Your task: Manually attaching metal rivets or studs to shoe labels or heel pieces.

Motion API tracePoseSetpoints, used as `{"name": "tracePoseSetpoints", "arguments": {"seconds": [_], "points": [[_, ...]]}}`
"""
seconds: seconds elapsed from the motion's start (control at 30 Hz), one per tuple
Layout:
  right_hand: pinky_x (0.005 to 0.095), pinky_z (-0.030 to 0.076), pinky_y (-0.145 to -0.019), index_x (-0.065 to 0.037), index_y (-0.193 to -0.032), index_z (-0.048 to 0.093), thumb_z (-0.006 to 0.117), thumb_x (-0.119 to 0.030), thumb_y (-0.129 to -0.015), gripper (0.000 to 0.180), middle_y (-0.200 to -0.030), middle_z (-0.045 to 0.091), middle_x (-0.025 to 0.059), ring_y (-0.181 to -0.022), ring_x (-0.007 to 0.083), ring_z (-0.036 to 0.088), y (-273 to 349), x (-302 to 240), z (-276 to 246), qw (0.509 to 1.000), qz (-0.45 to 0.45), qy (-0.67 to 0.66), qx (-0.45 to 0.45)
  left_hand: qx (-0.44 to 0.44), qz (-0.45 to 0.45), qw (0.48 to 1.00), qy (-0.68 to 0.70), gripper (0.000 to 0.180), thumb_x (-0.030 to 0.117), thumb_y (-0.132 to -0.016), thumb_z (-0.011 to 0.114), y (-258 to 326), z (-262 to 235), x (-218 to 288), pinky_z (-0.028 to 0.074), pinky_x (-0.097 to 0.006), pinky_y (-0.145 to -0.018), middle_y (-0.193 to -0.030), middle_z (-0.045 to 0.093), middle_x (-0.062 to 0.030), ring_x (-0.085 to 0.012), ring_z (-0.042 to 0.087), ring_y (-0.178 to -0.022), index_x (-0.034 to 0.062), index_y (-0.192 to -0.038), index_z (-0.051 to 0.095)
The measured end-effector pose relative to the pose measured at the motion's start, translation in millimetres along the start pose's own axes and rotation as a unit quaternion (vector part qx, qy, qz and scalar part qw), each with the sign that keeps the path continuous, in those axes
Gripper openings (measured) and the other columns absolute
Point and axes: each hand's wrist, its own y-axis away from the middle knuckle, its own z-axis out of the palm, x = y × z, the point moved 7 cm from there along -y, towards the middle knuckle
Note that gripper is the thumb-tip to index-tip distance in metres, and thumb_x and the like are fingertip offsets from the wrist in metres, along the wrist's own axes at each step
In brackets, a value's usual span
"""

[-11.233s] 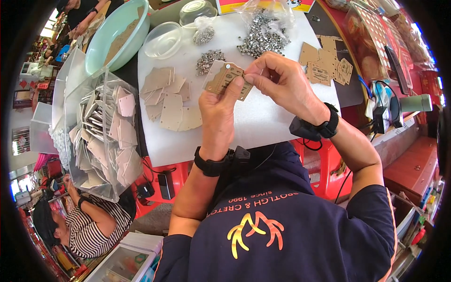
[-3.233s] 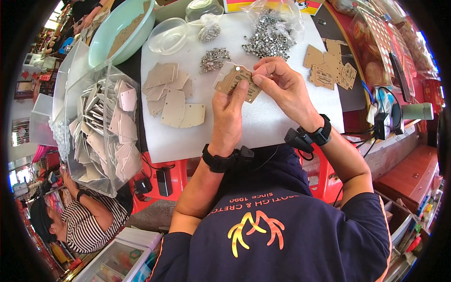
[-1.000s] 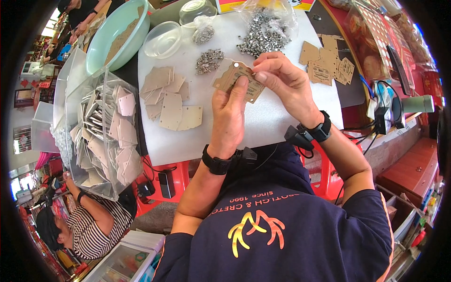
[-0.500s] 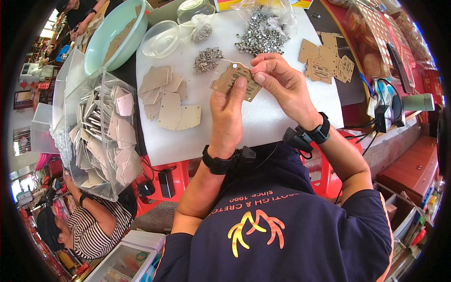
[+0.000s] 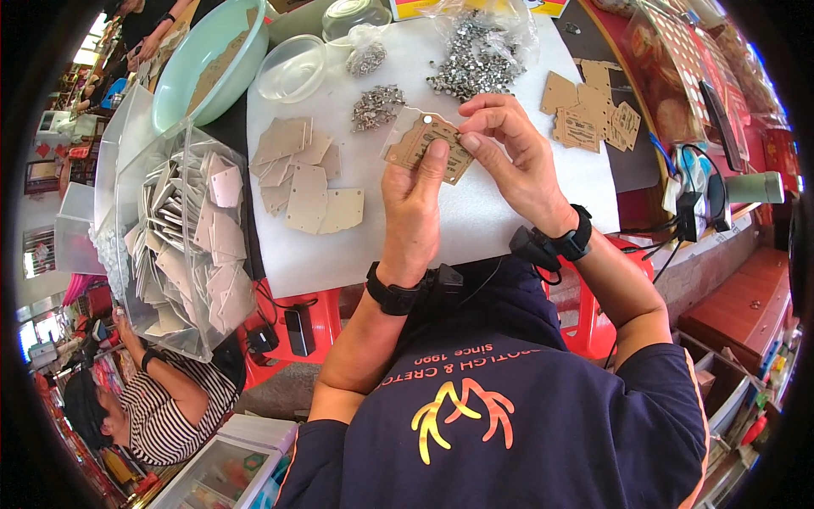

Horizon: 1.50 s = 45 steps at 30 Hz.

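A brown printed cardboard tag (image 5: 421, 138) with an uneven outline is held up over the white table mat. A clear plastic piece shows along its upper left edge, and a small silvery dot marks one corner hole. My left hand (image 5: 410, 208) grips the tag from below, thumb flat on its printed face. At the tag's right edge my right hand (image 5: 517, 165) pinches with thumb and forefinger; anything small between those fingertips is hidden. Beyond them lie a small pile of metal fasteners (image 5: 378, 108) and a larger heap of metal pieces (image 5: 475, 64), partly on a plastic bag.
Plain tags (image 5: 307, 199) lie left on the white mat (image 5: 339, 254), printed tags (image 5: 579, 127) right. A clear bin (image 5: 208, 327) full of tags and a pale green basin (image 5: 165, 114) stand left. A lidded tub (image 5: 292, 68) is behind. Cables and a person in stripes (image 5: 182, 416) flank me.
The tag has turned slightly in my left hand, with its left edge a little farther right. My right hand has shifted slightly at the tag's right edge.
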Motion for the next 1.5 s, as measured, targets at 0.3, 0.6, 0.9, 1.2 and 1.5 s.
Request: {"name": "tracePoseSetpoints", "arguments": {"seconds": [0.3, 0.6, 0.9, 1.2, 1.5], "points": [[0.0298, 0.046, -0.091, 0.0, -0.101, 0.063, 0.063, -0.009, -0.092, 0.012, -0.117, 0.056, 0.0105, -0.104, 0.0153, 0.055, 1.7, 8.0, 2.3, 0.998, 0.047, -0.049, -0.002, 0.005, 0.005, 1.0, -0.007, 0.023, 0.013, -0.097, 0.059, -0.4, 0.6, 0.1, 0.044, -0.03, -0.094, -0.113, 0.062, -0.0024, -0.0116, 0.056, -0.105, 0.0041, -0.119, 0.059], [0.0294, 0.047, -0.091, -0.001, -0.104, 0.062, 0.061, -0.012, -0.095, 0.014, -0.118, 0.055, 0.0095, -0.105, 0.0135, 0.055, 2.4, 9.7, 4.6, 0.995, 0.062, -0.074, -0.01, -0.008, 0.015, 1.0, -0.025, 0.023, 0.013, -0.098, 0.058, -0.7, 4.1, 1.8, 0.044, -0.027, -0.092, -0.111, 0.062, -0.0028, -0.0104, 0.057, -0.103, 0.0028, -0.119, 0.059], [0.0269, 0.044, -0.092, 0.001, -0.104, 0.059, 0.058, -0.014, -0.097, 0.016, -0.118, 0.053, 0.0069, -0.105, 0.0105, 0.052, 4.0, 12.5, 5.1, 0.986, 0.11, -0.121, -0.015, -0.013, 0.009, 0.999, -0.036, 0.024, 0.014, -0.099, 0.057, -1.0, 2.9, -0.4, 0.044, -0.027, -0.091, -0.112, 0.063, -0.0026, -0.0103, 0.056, -0.103, 0.0029, -0.12, 0.059], [0.0275, 0.045, -0.092, 0.0, -0.104, 0.06, 0.059, -0.014, -0.096, 0.016, -0.119, 0.053, 0.0075, -0.104, 0.011, 0.052, 5.0, 14.2, 5.6, 0.986, 0.116, -0.119, -0.019, -0.011, 0.009, 0.999, -0.038, 0.025, 0.012, -0.099, 0.056, -0.1, 3.1, -2.0, 0.044, -0.027, -0.092, -0.114, 0.062, -0.0033, -0.0105, 0.056, -0.105, 0.0029, -0.122, 0.058], [0.0206, 0.046, -0.075, 0.0, -0.106, 0.055, 0.058, -0.013, -0.098, 0.016, -0.096, 0.061, 0.0002, -0.086, 0.0048, 0.054, 8.5, 21.6, 11.8, 0.977, 0.158, -0.142, 0.009, -0.017, 0.025, 0.995, -0.1, 0.023, 0.013, -0.1, 0.055, -0.6, 4.2, 0.8, 0.044, -0.026, -0.09, -0.111, 0.062, -0.0015, -0.0082, 0.055, -0.101, 0.0025, -0.12, 0.059]]}}
